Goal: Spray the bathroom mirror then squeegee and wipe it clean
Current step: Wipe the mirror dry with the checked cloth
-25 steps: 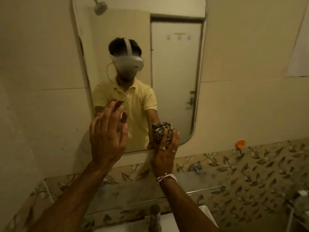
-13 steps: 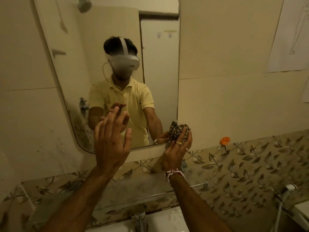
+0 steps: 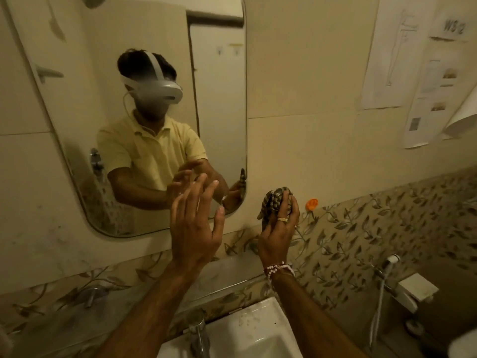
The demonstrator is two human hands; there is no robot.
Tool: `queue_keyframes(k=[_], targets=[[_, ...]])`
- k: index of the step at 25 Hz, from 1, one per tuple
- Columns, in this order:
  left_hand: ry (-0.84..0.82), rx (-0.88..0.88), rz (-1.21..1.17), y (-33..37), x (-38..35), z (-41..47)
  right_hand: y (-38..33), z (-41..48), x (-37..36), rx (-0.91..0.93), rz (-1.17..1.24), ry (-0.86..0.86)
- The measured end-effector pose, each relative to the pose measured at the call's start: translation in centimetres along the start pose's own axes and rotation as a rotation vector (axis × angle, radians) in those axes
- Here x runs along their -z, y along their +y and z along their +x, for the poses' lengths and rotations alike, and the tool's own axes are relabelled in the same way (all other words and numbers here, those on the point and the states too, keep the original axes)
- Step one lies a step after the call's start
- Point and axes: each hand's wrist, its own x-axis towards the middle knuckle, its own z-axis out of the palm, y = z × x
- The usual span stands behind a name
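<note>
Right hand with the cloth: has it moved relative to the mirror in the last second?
Yes. The right hand and cloth slid rightward off the mirror; they were over its lower right corner, now over the wall beside it.

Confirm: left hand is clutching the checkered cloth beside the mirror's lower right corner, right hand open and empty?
Hands are swapped. The head view shows the right hand clutching the checkered cloth beside the mirror's lower right corner; the left hand is open and empty.

Both forearms are reaching up from the bottom of the frame. The left hand is spreading its fingers at centre; the right hand is clenching, beaded wrist below.
</note>
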Motion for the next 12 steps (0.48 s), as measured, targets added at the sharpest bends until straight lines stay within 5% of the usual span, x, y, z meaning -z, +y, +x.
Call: queue_keyframes(k=[12], targets=[[-0.275,-0.113,-0.378,15.6,-9.4,-6.6,7.6,-3.1,17.7,-0.132,-0.325,0.152]])
